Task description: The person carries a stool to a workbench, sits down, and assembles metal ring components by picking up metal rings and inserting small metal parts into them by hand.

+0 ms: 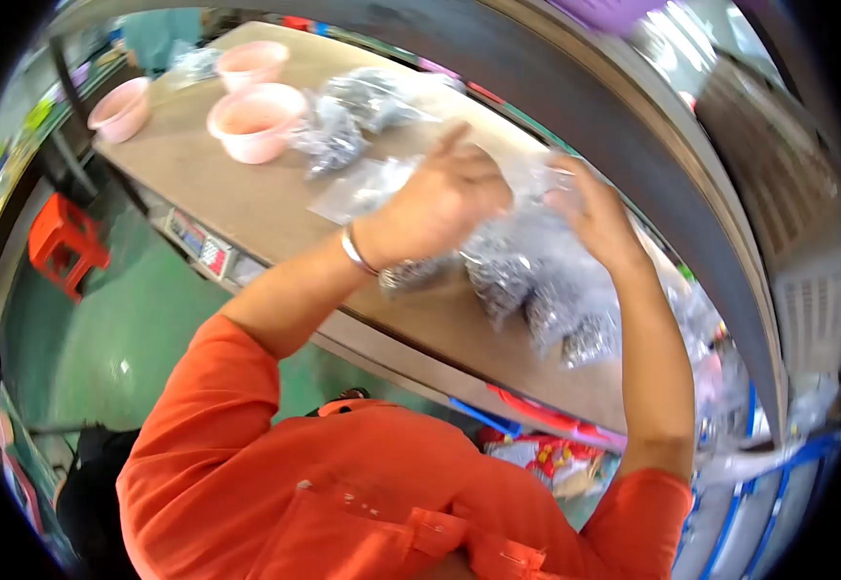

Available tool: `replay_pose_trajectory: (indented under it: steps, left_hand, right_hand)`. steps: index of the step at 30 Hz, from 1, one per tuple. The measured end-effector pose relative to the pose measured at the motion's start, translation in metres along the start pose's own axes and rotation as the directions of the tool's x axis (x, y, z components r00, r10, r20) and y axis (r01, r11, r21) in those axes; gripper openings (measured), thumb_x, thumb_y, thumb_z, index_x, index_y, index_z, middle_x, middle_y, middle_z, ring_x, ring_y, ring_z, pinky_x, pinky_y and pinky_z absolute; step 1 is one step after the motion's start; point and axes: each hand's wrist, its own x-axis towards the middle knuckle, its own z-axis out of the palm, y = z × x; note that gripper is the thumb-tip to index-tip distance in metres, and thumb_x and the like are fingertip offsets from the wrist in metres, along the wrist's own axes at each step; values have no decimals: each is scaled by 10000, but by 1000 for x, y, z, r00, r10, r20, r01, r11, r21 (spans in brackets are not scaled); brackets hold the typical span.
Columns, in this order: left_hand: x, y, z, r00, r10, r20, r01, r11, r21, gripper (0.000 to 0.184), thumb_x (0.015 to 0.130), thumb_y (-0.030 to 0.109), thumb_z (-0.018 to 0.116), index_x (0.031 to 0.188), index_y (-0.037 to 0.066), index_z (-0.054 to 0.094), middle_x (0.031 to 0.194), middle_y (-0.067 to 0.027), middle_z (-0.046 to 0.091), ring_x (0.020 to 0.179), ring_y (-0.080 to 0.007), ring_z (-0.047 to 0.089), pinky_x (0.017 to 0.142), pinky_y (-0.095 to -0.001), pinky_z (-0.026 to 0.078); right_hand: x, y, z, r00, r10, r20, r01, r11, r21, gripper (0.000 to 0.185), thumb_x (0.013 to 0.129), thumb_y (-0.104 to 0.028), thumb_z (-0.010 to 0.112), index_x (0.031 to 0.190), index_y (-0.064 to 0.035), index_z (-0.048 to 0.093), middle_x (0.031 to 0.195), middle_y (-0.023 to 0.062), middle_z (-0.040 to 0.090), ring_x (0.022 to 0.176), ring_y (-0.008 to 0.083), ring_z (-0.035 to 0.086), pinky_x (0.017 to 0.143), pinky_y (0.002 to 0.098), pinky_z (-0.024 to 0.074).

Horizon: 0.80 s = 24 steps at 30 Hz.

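My left hand (448, 198), with a bangle at the wrist, is raised over the table with its fingers curled; motion blurs them, and anything inside is hidden. To its right, my right hand (590, 211) has thumb and fingers pinched on the thin film of a clear plastic bag (535, 215). Below both hands lie several clear bags of small dark metallic parts (498, 275), touching one another near the table's front edge. A flatter clear bag (348, 193) rests just left of my left hand.
More filled bags (332, 135) lie farther back on the brown table (188, 164). Pink bowls (256, 124) stand at its far left. A dark shelf beam (623, 87) crosses above the table's back edge. An orange stool (65, 242) stands on the green floor.
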Motion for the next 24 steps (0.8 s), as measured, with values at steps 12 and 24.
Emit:
replay_pose_trajectory:
  steps: [12, 24]
  left_hand:
    - [20, -20, 33, 949, -250, -193, 241, 968, -71, 106, 708, 37, 701, 782, 51, 627, 908, -118, 559, 845, -273, 544, 732, -342, 454]
    - [-42, 74, 55, 966, 27, 256, 155, 733, -662, 404, 746, -73, 614, 1120, -21, 472, 904, -134, 599, 816, -206, 596, 750, -299, 472]
  right_hand:
    - [-38, 45, -17, 941, 4, -339, -152, 899, -411, 160, 721, -59, 654, 870, -20, 609, 822, 148, 620, 761, 304, 582, 690, 399, 456]
    - [-294, -97, 8, 616, 550, -565, -589, 797, 134, 214, 696, 50, 612, 895, -29, 622, 925, 111, 612, 826, 302, 571, 721, 365, 458]
